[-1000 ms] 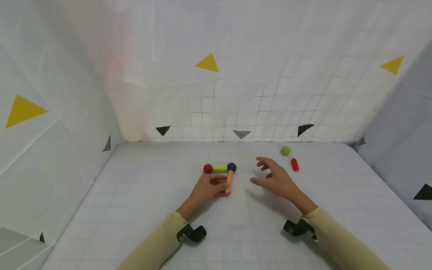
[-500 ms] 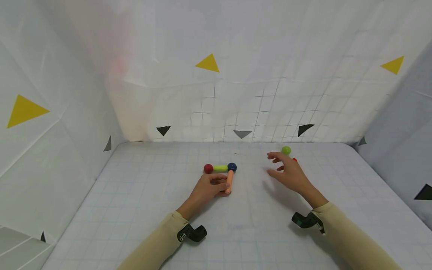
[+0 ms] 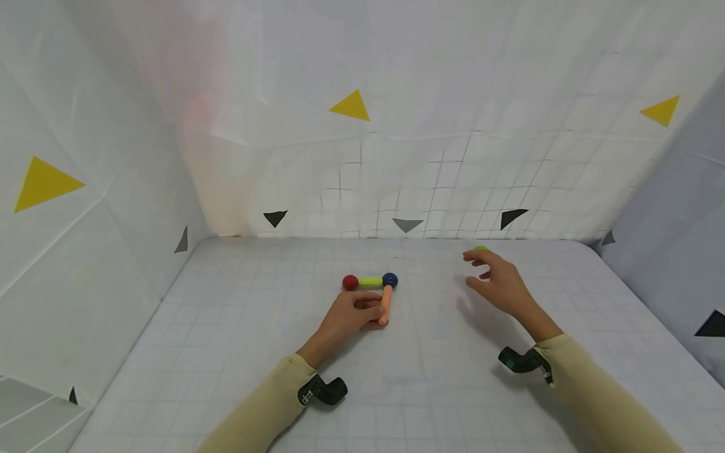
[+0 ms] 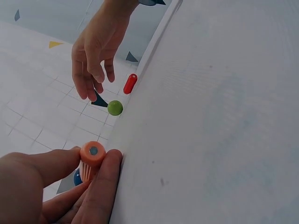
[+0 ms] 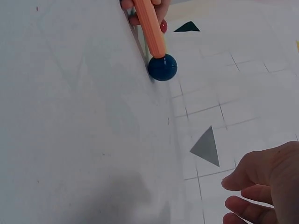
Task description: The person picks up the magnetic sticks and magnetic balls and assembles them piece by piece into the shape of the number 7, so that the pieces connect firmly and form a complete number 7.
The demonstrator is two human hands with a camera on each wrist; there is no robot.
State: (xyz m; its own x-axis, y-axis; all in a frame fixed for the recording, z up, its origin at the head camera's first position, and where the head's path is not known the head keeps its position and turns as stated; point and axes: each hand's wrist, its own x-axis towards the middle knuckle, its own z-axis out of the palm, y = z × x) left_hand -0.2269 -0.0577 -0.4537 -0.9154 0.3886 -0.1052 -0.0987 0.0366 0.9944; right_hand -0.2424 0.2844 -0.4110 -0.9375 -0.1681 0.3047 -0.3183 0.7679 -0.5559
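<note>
Between thumb and fingers my left hand pinches an orange ridged rod; its near end shows a round metal disc in the left wrist view. The rod's far end meets a dark blue ball. From that ball a yellow-green rod runs left to a dark red ball. My right hand hovers over the table, fingers loosely bent and holding nothing. A green ball lies beyond it, mostly covered by the hand in the head view. A short red rod is hidden there but shows in the left wrist view.
The white table has a faint grid. White sheets with yellow and dark triangles rise at the back and both sides. A dark wrist camera sits on the left sleeve, another camera on the right.
My right hand has moved right and slightly away from me, now covering the red rod and most of the green ball in the head view. The left hand and the joined pieces stay put.
</note>
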